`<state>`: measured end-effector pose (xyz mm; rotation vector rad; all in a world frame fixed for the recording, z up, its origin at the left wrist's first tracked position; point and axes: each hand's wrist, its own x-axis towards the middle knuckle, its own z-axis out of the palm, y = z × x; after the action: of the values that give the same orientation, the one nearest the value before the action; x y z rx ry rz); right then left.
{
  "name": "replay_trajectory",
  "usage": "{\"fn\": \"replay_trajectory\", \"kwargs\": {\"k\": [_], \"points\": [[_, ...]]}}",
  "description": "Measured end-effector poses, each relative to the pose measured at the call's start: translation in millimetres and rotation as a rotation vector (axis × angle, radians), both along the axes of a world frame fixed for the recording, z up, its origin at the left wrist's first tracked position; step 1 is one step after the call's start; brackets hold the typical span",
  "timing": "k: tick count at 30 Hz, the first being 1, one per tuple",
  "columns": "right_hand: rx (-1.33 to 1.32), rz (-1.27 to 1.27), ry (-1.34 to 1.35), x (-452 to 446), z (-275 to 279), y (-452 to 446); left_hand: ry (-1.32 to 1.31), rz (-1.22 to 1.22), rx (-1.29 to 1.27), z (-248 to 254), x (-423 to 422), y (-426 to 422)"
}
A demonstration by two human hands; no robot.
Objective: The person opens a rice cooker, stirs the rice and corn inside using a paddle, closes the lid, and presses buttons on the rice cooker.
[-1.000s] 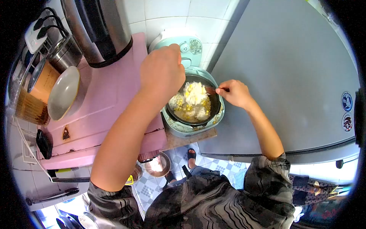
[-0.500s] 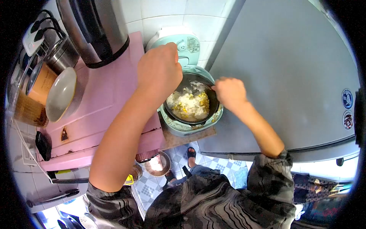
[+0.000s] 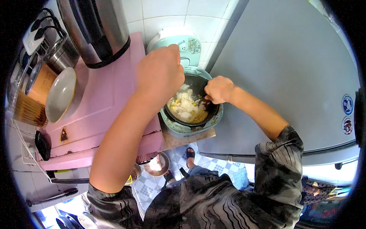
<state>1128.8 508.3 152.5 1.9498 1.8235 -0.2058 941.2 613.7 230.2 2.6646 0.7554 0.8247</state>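
A mint-green rice cooker (image 3: 183,131) stands with its lid (image 3: 190,42) raised against the tiled wall. Inside its dark inner pot lies white rice mixed with yellow corn (image 3: 187,105). My right hand (image 3: 220,90) is closed at the pot's right rim around a brown utensil, whose lower part is down by the rice. Above the pot's upper left edge my left hand (image 3: 162,70) is closed in a fist; what it grips, if anything, is hidden behind the fingers.
At the left, a pink table (image 3: 110,91) holds a large metal kettle (image 3: 93,30), a grey bowl (image 3: 61,94) and a steel pot (image 3: 62,53). The grey fridge (image 3: 282,84) fills the right side. A metal basin (image 3: 157,165) sits on the floor below.
My right hand has moved left and in over the pot's rim, and the rice has been shifted about. The clump of rice lifted earlier is down in the pot. My left hand has barely moved.
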Motion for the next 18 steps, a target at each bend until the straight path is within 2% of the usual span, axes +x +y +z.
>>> {"fn": "replay_trajectory", "kwargs": {"k": [3,7,9,11,13,15,17,18], "points": [[-0.005,0.089,0.065,-11,-11,1,0.031,0.001,-0.036,3,1,-2],[0.120,0.166,0.194,-18,-31,1,0.031,-0.009,-0.039,5,-1,-4],[0.113,0.126,0.350,-13,-38,-1,0.036,0.000,-0.041,6,-2,-2],[0.105,0.045,0.357,-9,-39,-5,0.011,-0.006,-0.034,4,-3,0],[0.067,-0.132,0.483,-6,-37,-9,0.012,0.001,-0.033,3,-3,1],[0.068,-0.183,0.486,0,-39,-11,0.012,0.003,-0.036,2,-3,1],[-0.005,-0.337,0.704,7,-34,-14,0.003,0.007,-0.038,1,-3,1],[0.000,-0.310,0.724,10,-33,-15,0.003,0.005,-0.038,1,-3,1]]}}
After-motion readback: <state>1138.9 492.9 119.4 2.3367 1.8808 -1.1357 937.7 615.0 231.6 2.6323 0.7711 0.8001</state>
